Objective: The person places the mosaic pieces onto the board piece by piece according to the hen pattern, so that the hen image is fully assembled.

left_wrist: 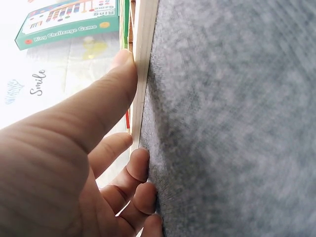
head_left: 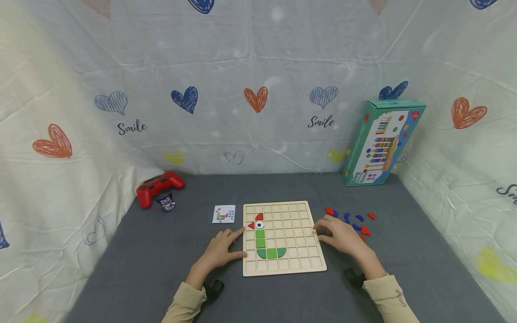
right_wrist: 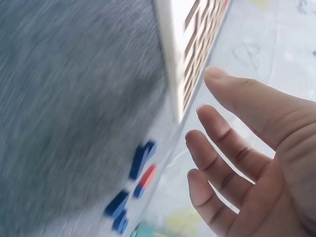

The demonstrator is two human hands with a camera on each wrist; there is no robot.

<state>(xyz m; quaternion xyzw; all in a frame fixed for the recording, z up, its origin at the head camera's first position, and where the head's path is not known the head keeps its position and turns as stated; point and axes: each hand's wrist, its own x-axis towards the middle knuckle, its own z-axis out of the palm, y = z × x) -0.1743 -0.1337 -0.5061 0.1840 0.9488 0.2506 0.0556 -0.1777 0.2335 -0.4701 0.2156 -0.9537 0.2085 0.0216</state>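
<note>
A wooden grid board lies flat on the cloth between both hands. On its left side several pieces form a bird-like figure: a red quarter-round, a red triangle, an eye tile, green squares and dark green rounded pieces. My left hand touches the board's left edge with thumb and index finger extended, the thumb pressing at the rim in the left wrist view. My right hand holds nothing; its relaxed fingers are beside the board's right edge.
Loose blue pieces and red pieces lie scattered right of the board. A small pattern card is at its upper left. Farther back are a red game controller, a small purple-and-black figure and a tall green game box.
</note>
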